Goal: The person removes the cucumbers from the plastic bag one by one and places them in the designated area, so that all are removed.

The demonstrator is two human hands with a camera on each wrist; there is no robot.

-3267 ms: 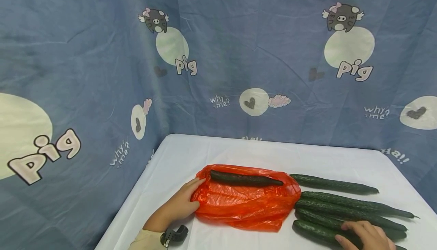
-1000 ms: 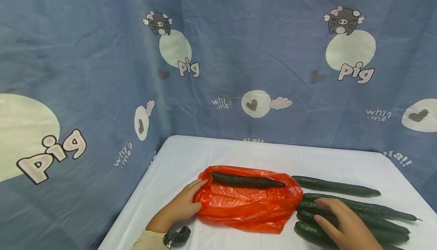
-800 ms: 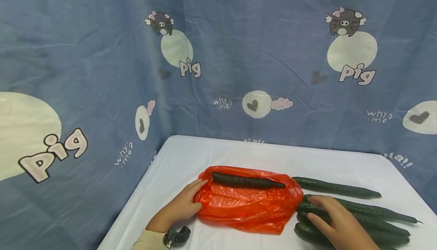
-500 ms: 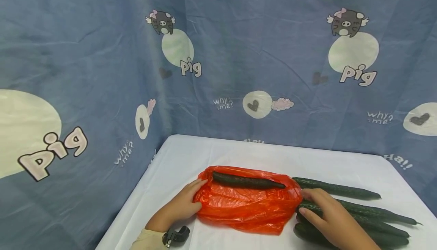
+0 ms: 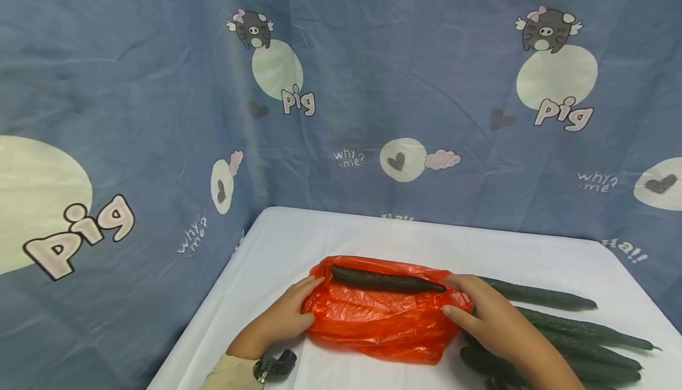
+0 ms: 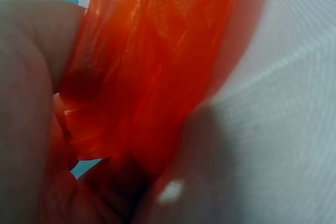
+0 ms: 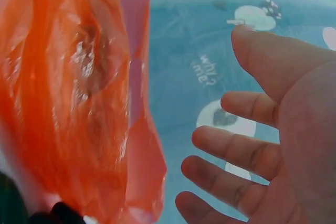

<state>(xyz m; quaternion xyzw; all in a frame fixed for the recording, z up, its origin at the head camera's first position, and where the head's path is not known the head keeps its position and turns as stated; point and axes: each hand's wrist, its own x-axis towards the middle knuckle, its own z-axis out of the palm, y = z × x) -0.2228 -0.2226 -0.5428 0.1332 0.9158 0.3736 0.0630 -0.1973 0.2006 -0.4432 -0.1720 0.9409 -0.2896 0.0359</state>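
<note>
A red plastic bag (image 5: 378,331) lies on the white table, with one dark green cucumber (image 5: 383,281) along its far side; I cannot tell if that cucumber is in it or on it. My left hand (image 5: 285,317) grips the bag's left edge. In the left wrist view the red film (image 6: 157,51) passes between its thumb and fingers. My right hand (image 5: 487,316) is over the bag's right end in the head view. In the right wrist view that hand (image 7: 310,114) has its fingers spread, holding nothing, beside the bag (image 7: 68,103).
Several more cucumbers (image 5: 597,331) lie side by side to the right, partly behind my right forearm. Another cucumber (image 5: 543,293) lies farther back. A blue printed curtain (image 5: 341,94) hangs behind and left of the table (image 5: 426,236).
My right hand has left the cucumbers at the right and moved leftward to the bag's right end, carrying nothing. The left hand has stayed at the bag's left edge.
</note>
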